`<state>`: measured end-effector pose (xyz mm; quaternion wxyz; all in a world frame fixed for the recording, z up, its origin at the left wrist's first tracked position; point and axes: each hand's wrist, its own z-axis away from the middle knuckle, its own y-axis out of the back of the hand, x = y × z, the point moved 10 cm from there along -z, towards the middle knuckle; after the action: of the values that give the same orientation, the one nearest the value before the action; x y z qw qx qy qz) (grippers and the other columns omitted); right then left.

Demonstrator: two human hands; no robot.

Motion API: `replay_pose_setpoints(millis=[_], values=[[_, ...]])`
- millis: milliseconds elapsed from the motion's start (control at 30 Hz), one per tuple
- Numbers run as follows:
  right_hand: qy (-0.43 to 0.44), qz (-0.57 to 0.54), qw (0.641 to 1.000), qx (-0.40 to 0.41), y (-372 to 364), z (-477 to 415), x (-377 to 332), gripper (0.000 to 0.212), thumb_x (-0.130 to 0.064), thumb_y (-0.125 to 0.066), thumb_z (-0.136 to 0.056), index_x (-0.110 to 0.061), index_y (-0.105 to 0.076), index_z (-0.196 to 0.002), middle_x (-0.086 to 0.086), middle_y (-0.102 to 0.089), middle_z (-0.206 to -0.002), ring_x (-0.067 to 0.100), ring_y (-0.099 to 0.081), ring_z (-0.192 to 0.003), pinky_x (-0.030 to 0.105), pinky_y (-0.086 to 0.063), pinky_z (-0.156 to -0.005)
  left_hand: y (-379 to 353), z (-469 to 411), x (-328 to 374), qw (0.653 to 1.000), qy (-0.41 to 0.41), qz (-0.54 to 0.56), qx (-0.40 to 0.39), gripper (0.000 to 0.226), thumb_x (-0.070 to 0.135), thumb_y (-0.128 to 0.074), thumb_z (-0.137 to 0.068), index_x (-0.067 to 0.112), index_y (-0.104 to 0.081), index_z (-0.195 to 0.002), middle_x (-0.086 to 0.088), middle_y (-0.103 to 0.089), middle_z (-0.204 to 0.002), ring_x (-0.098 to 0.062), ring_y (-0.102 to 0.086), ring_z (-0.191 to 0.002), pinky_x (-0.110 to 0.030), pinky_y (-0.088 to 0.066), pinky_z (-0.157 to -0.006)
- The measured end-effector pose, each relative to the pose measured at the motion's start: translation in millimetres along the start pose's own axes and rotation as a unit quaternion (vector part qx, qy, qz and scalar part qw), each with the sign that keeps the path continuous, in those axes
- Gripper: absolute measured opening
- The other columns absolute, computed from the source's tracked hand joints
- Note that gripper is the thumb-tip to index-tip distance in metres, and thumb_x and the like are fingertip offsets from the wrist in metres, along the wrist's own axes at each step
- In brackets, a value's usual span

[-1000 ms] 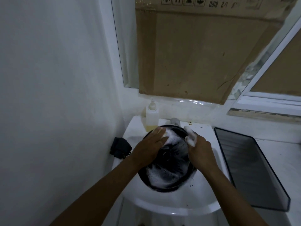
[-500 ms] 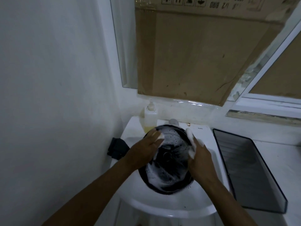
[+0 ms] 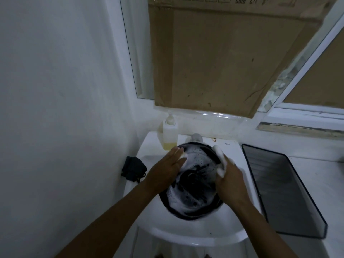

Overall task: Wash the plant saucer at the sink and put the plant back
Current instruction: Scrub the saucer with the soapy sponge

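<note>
Sink [image 3: 186, 237]: soapy saucer [image 3: 193, 200], right hand [image 3: 232, 181] gripping rim, left hand [image 3: 163, 174] pressing inside.

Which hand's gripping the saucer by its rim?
The right hand: its foamy fingers curl over the right rim of the saucer. The left hand lies flat on the inside, fingers straight.

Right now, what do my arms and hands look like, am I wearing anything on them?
The left arm and right arm are bare: no sleeves, gloves, watch or rings show. White soap foam covers fingers on the right hand; a little clings to the left hand.
</note>
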<state>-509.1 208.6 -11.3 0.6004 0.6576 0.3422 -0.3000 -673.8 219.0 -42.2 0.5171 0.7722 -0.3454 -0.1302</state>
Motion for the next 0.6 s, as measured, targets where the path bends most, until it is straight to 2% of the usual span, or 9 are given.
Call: replay_pose_setpoints(millis=[100, 167, 233, 300, 367, 433, 500, 600], values=[[0.007, 0.02, 1.0, 0.007, 6.0, -6.4, -6.4, 0.071, 0.013, -0.043, -0.091, -0.027, -0.036, -0.149, -0.006, -0.048, -0.119, -0.021, -0.04, -0.098, -0.011, -0.024, -0.083, -0.6, -4.8, -2.2, 1.0, 0.003, -0.017, -0.011, 0.047, -0.004, -0.069, -0.085, -0.007, -0.057, -0.13, -0.029, -0.05, -0.139, -0.049, -0.045, -0.13, -0.051, -0.046, -0.102], [0.006, 0.019, 1.0, 0.023, 13.3, -13.0, -5.7, 0.068, 0.012, -0.042, -0.092, -0.025, -0.038, -0.149, -0.006, -0.049, -0.122, -0.012, -0.042, -0.108, -0.004, -0.027, -0.091, -7.1, 2.1, 2.5, 1.0, 0.014, -0.002, -0.027, 0.051, -0.006, -0.078, -0.076, -0.007, -0.061, -0.124, -0.029, -0.056, -0.132, -0.049, -0.052, -0.123, -0.048, -0.055, -0.091], [0.002, 0.009, 0.999, 0.039, 19.9, -22.2, -4.6, 0.065, 0.011, -0.041, -0.092, -0.02, -0.04, -0.148, -0.005, -0.05, -0.129, 0.0, -0.045, -0.119, 0.011, -0.032, -0.103, -10.4, 14.7, 7.7, 0.998, 0.044, 0.024, -0.025, 0.053, -0.009, -0.085, -0.066, -0.007, -0.067, -0.116, -0.029, -0.063, -0.123, -0.047, -0.061, -0.113, -0.044, -0.06, -0.077], [0.0, 0.003, 0.999, 0.046, 21.0, -27.5, -2.8, 0.061, 0.011, -0.04, -0.093, -0.017, -0.041, -0.147, -0.006, -0.05, -0.132, 0.003, -0.045, -0.124, 0.018, -0.032, -0.107, -14.5, 22.2, 11.8, 0.996, 0.076, 0.05, -0.022, 0.05, -0.01, -0.084, -0.064, -0.006, -0.07, -0.112, -0.028, -0.065, -0.12, -0.045, -0.064, -0.109, -0.044, -0.061, -0.075], [-0.015, -0.001, 0.997, 0.073, 21.5, -25.9, 3.4, 0.059, 0.01, -0.04, -0.093, -0.016, -0.044, -0.146, -0.004, -0.052, -0.126, 0.004, -0.046, -0.12, 0.017, -0.034, -0.103, -19.2, 29.3, 11.9, 0.984, 0.131, 0.122, -0.022, 0.041, -0.006, -0.071, -0.08, -0.007, -0.065, -0.12, -0.025, -0.061, -0.127, -0.042, -0.06, -0.118, -0.041, -0.053, -0.095], [-0.04, -0.008, 0.994, 0.099, 20.8, -21.4, 13.6, 0.059, 0.008, -0.041, -0.093, -0.019, -0.046, -0.145, -0.004, -0.053, -0.121, 0.003, -0.047, -0.113, 0.013, -0.033, -0.096, -27.4, 37.9, 13.5, 0.961, 0.189, 0.199, -0.04, 0.039, 0.005, -0.054, -0.093, -0.002, -0.057, -0.132, -0.018, -0.054, -0.139, -0.032, -0.052, -0.13, -0.027, -0.034, -0.111], [-0.056, -0.032, 0.993, 0.1, 15.0, -16.8, 22.5, 0.059, 0.009, -0.041, -0.092, -0.02, -0.048, -0.144, -0.002, -0.055, -0.128, 0.002, -0.048, -0.116, 0.012, -0.034, -0.096, -30.8, 41.9, 22.6, 0.937, 0.224, 0.264, -0.05, 0.04, 0.008, -0.051, -0.095, 0.002, -0.056, -0.135, -0.013, -0.05, -0.144, -0.023, -0.048, -0.134, -0.016, -0.027, -0.113], [-0.062, -0.051, 0.993, 0.084, 3.3, -11.4, 29.2, 0.061, 0.009, -0.041, -0.091, -0.02, -0.047, -0.144, 0.001, -0.054, -0.137, 0.005, -0.048, -0.123, 0.015, -0.035, -0.1, -32.6, 43.0, 38.9, 0.915, 0.242, 0.317, -0.062, 0.04, 0.008, -0.051, -0.097, 0.006, -0.056, -0.136, -0.007, -0.044, -0.149, -0.015, -0.039, -0.139, -0.013, -0.022, -0.115]])
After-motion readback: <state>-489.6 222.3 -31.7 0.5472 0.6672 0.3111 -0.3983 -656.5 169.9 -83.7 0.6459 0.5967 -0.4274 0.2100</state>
